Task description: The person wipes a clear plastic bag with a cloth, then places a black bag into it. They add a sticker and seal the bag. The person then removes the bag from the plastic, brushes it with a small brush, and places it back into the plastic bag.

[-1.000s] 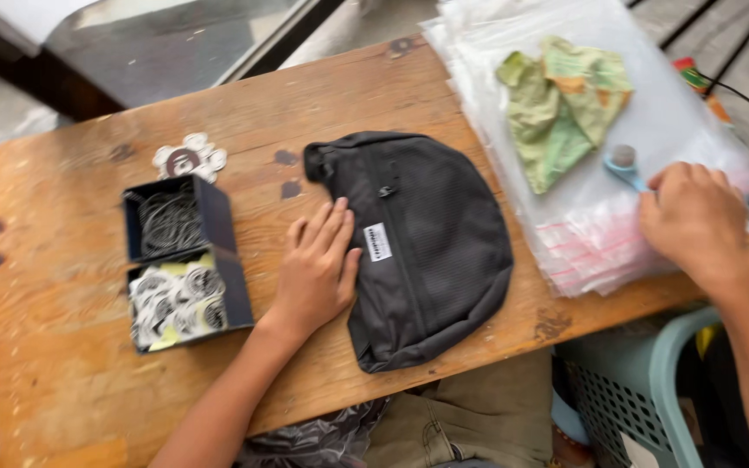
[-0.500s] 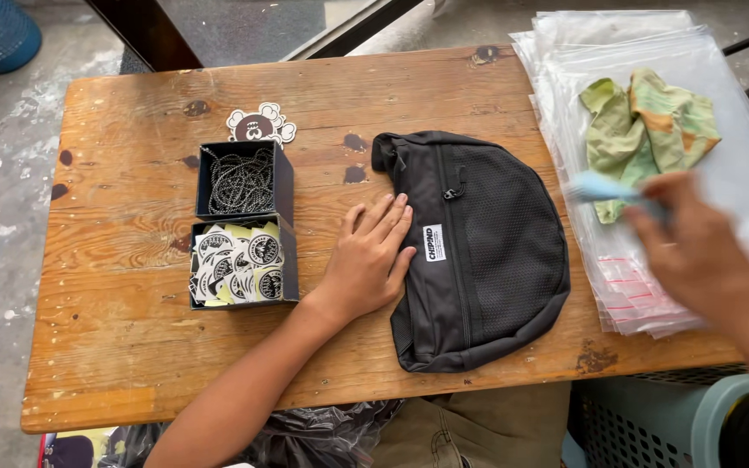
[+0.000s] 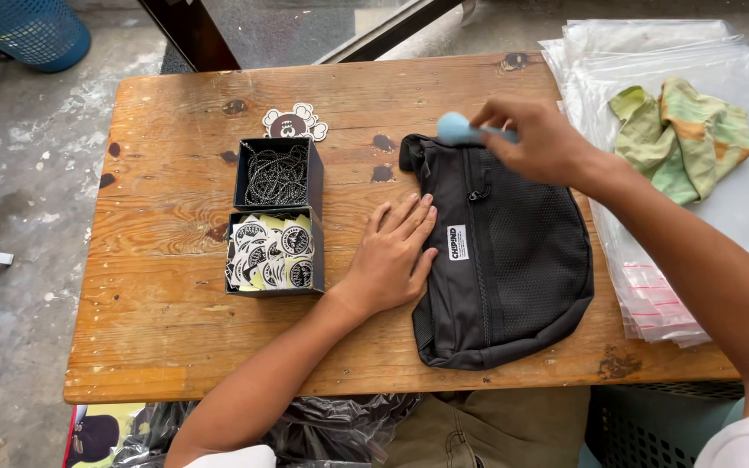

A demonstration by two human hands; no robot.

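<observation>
I am pressing my left hand (image 3: pixel 389 257) flat, fingers spread, on the near left side of the black bag (image 3: pixel 500 251), lying toward the tabletop's (image 3: pixel 166 347) right edge; keeping it pinned should stop it sliding. My right hand (image 3: pixel 535 139) is reaching over the bag's far end, fingers pinching a small light-blue tool (image 3: pixel 459 129) just above the zipper.
</observation>
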